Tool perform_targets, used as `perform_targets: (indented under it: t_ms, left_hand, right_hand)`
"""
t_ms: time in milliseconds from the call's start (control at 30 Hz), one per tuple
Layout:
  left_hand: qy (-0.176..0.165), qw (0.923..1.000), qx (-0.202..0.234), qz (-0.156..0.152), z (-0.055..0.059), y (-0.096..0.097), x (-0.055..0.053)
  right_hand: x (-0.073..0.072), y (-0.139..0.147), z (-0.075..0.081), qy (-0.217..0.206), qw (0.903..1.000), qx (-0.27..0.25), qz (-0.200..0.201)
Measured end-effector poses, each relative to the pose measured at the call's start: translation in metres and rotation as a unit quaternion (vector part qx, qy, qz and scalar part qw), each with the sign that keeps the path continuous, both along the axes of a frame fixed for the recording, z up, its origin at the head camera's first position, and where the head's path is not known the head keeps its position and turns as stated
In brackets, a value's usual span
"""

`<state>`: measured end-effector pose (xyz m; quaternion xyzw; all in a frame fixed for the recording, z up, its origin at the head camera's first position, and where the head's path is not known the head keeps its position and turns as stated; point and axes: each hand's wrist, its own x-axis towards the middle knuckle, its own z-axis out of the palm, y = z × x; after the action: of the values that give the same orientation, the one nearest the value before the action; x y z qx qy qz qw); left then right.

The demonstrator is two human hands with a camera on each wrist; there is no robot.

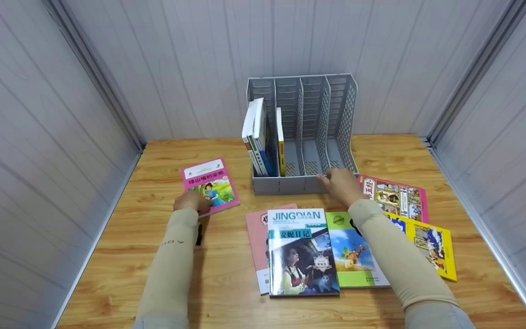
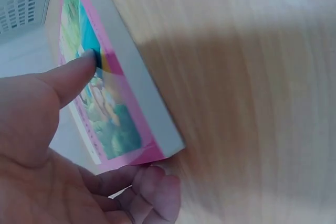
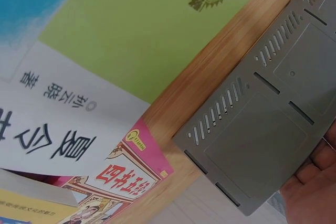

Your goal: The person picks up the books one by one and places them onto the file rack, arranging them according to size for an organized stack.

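The left hand (image 1: 191,202) gripped the pink book (image 1: 213,183), thumb (image 2: 79,74) on its cover; the right hand (image 1: 341,183) clasped the front edge of the grey rack (image 1: 286,186)

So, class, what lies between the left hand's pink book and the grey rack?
In the head view, bare tabletop separates the pink book from the rack.

And here the left hand (image 1: 191,201) blots out a corner of the pink-bordered book (image 1: 215,183), its white-band print too tiny to read, while the right sleeve (image 1: 393,251) cuts across the green book (image 1: 352,256) and the yellow book (image 1: 443,256)! The right hand (image 3: 312,192) runs off the right wrist view's edge, fingertips apparently lost behind the grey rack (image 3: 257,156), as the JINGDIAN book (image 1: 302,256) buries most of the salmon book (image 1: 257,244).
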<state>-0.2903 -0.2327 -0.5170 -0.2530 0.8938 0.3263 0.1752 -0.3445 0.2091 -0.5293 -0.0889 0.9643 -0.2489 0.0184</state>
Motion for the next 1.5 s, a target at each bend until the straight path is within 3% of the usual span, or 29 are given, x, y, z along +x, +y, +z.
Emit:
perform_targets:
  t_ms: [133,200,300,400,533,700,1000,1167,1500]
  left_hand:
    - [0.028,0.9995,-0.014,0.000,-0.003,0.000,0.001]
    - [0.049,0.9985,-0.022,-0.004,-0.009,-0.002,-0.005]
    - [0.078,0.9968,0.018,0.003,-0.014,-0.005,-0.013]
    - [0.083,0.9938,0.074,0.004,-0.019,-0.010,-0.019]
    - [0.085,0.9927,0.085,-0.009,-0.025,-0.015,-0.024]
    - [0.118,0.9877,0.103,0.005,-0.030,-0.016,-0.026]
    - [0.154,0.9732,0.171,0.011,-0.032,-0.014,-0.024]
    - [0.183,0.9653,0.186,0.007,-0.032,-0.013,-0.019]
    - [0.275,0.9387,0.208,0.017,-0.027,-0.002,-0.011]
  right_hand:
    - [0.000,0.000,-0.002,-0.005,1.0000,-0.006,-0.002]
    - [0.000,0.000,-0.003,-0.005,1.0000,-0.008,0.000]
    - [0.000,0.000,-0.004,-0.004,1.0000,-0.008,0.000]
    - [0.000,-0.001,-0.005,0.003,1.0000,-0.004,-0.002]
    - [-0.001,-0.003,-0.005,0.020,0.9998,0.008,0.002]
    - [-0.002,-0.005,-0.005,0.028,0.9995,0.014,0.004]
    - [-0.002,-0.003,-0.002,0.016,0.9999,0.003,-0.002]
    - [-0.002,-0.001,-0.002,0.019,0.9998,-0.006,0.001]
    - [-0.001,-0.002,-0.005,0.028,0.9996,0.002,0.004]
